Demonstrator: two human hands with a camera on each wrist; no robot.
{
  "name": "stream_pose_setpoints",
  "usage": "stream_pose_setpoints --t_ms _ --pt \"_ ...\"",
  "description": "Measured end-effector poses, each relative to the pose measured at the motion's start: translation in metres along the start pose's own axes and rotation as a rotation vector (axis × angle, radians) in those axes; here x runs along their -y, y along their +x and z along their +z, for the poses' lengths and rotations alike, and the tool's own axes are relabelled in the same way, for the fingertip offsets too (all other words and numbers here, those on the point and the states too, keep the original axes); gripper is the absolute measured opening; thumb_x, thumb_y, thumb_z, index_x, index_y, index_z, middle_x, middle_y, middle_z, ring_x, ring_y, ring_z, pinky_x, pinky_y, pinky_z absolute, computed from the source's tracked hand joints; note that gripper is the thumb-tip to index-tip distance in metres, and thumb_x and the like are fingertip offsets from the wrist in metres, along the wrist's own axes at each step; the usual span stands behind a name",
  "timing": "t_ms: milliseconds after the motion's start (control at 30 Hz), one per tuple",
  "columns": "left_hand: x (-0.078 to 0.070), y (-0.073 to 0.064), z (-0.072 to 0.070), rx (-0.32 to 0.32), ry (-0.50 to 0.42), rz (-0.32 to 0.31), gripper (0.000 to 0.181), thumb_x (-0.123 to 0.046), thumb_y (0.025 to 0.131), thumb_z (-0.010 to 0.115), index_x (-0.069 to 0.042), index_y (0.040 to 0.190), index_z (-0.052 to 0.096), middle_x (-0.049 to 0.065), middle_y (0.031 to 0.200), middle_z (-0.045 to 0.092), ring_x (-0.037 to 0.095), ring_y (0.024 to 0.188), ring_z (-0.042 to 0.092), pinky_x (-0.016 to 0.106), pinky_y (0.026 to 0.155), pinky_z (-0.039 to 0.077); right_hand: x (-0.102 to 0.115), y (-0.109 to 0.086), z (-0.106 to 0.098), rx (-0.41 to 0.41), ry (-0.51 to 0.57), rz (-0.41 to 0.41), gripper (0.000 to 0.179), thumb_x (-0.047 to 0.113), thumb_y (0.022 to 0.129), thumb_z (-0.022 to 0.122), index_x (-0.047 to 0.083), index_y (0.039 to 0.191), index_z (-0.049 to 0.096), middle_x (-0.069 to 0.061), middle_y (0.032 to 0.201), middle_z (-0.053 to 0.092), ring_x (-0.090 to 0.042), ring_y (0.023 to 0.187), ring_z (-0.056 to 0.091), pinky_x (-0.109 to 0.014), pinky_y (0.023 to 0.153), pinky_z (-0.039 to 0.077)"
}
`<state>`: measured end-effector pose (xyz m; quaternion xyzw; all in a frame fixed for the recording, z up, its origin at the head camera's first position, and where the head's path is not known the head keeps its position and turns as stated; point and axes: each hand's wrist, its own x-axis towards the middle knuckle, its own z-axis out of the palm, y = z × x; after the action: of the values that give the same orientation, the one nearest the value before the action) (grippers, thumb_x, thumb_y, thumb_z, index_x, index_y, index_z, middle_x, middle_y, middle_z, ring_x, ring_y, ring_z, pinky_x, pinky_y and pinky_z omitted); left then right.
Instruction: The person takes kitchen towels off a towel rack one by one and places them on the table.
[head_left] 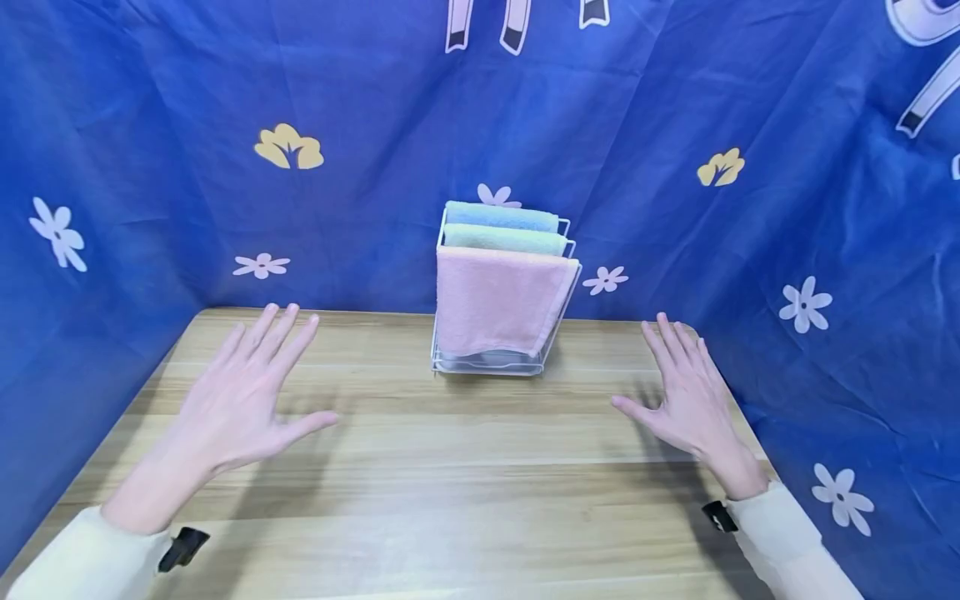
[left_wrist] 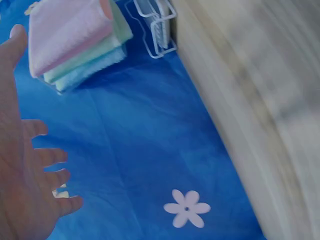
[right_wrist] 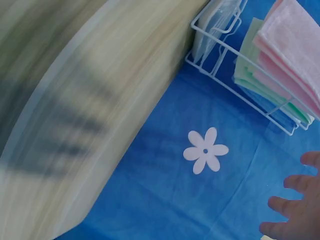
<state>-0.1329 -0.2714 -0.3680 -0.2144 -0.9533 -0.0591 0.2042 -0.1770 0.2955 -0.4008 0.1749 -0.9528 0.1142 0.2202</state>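
A white wire rack [head_left: 561,321] stands at the back middle of the table, with three towels draped over its bars. In front hangs a pink towel [head_left: 502,300], behind it a pale green towel [head_left: 506,239], and rearmost a light blue towel [head_left: 501,216]. My left hand [head_left: 243,396] hovers over the left side of the table, fingers spread and straight, holding nothing. Over the right side my right hand [head_left: 688,392] is likewise spread, thumb toward the rack and apart from it. In the right wrist view, the folded layers of the pink towel [right_wrist: 292,47] show beside the wire frame.
The wood-grain table [head_left: 450,500] reaches back to a blue curtain [head_left: 375,100] printed with flowers, which also borders both sides. A pale tray [head_left: 487,363] sits in the rack's base. Each white sleeve has a black strap at its cuff.
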Motion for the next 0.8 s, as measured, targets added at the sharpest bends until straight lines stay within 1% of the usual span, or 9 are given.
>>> stream_pose_setpoints --t_ms 100,200,300,367,400,500,633,733,800 --pt "-0.009 0.009 -0.005 0.001 -0.012 0.011 0.119 -0.075 0.079 0.074 -0.017 0.169 0.024 0.023 0.171 0.033 0.045 0.160 0.028 0.057 0.135 0.012 0.003 0.004 0.001 -0.008 0.081 0.013 0.110 0.065 0.080 0.078 0.018 0.167 0.031 -0.014 0.175 0.028 -0.043 0.160 0.028 -0.060 0.131 0.020" --pt "-0.017 0.019 -0.009 -0.012 -0.022 0.024 0.118 -0.073 0.078 0.076 -0.017 0.169 0.026 0.023 0.168 0.037 0.046 0.157 0.034 0.050 0.136 0.012 0.007 0.008 0.002 -0.026 0.171 0.042 0.106 0.055 0.079 0.083 0.023 0.167 0.032 -0.011 0.174 0.031 -0.043 0.159 0.031 -0.067 0.124 0.028" --pt "-0.025 0.029 -0.012 -0.027 -0.033 0.039 0.116 -0.071 0.078 0.077 -0.018 0.168 0.028 0.022 0.167 0.040 0.045 0.156 0.037 0.047 0.136 0.014 0.010 0.013 0.002 -0.076 0.257 0.061 0.100 0.045 0.079 0.085 0.023 0.164 0.039 -0.011 0.171 0.038 -0.044 0.156 0.037 -0.072 0.117 0.034" --pt "-0.030 0.036 -0.014 -0.038 -0.039 0.054 0.115 -0.070 0.078 0.078 -0.018 0.168 0.029 0.022 0.167 0.041 0.044 0.156 0.038 0.046 0.136 0.016 0.012 0.016 0.002 -0.115 0.304 0.060 0.094 0.039 0.079 0.085 0.020 0.162 0.043 -0.013 0.168 0.043 -0.045 0.152 0.042 -0.070 0.115 0.036" --pt "-0.032 0.040 -0.015 -0.047 -0.041 0.063 0.114 -0.069 0.078 0.078 -0.018 0.168 0.029 0.021 0.167 0.042 0.043 0.155 0.039 0.047 0.135 0.018 0.013 0.017 0.002 -0.135 0.327 0.062 0.091 0.036 0.080 0.085 0.019 0.161 0.045 -0.013 0.166 0.045 -0.045 0.151 0.044 -0.067 0.116 0.037" --pt "-0.038 0.050 -0.017 -0.080 -0.059 0.092 0.110 -0.069 0.081 0.076 -0.018 0.167 0.031 0.021 0.165 0.045 0.043 0.154 0.041 0.051 0.133 0.024 0.016 0.023 0.003 -0.176 0.428 0.074 0.082 0.025 0.082 0.084 0.015 0.157 0.051 -0.014 0.161 0.052 -0.039 0.146 0.050 -0.043 0.120 0.043" --pt "-0.047 0.064 -0.021 -0.141 -0.098 0.141 0.100 -0.078 0.089 0.062 -0.015 0.164 0.039 0.021 0.161 0.050 0.044 0.149 0.046 0.057 0.126 0.033 0.022 0.033 0.006 -0.218 0.618 0.099 0.068 0.008 0.087 0.081 0.009 0.151 0.057 -0.017 0.150 0.062 -0.014 0.135 0.059 -0.013 0.111 0.044" --pt "-0.053 0.076 -0.022 -0.193 -0.114 0.179 0.097 -0.081 0.092 0.053 -0.013 0.161 0.044 0.021 0.156 0.055 0.044 0.144 0.051 0.058 0.121 0.038 0.026 0.041 0.009 -0.257 0.765 0.110 0.059 -0.002 0.089 0.078 0.004 0.145 0.061 -0.019 0.142 0.066 0.000 0.125 0.063 -0.014 0.105 0.050" --pt "-0.057 0.085 -0.023 -0.217 -0.120 0.197 0.094 -0.077 0.092 0.058 -0.013 0.159 0.047 0.020 0.153 0.058 0.043 0.141 0.054 0.057 0.118 0.041 0.029 0.047 0.010 -0.281 0.844 0.111 0.054 -0.005 0.089 0.076 0.001 0.142 0.063 -0.015 0.139 0.070 0.001 0.120 0.067 -0.016 0.101 0.054"
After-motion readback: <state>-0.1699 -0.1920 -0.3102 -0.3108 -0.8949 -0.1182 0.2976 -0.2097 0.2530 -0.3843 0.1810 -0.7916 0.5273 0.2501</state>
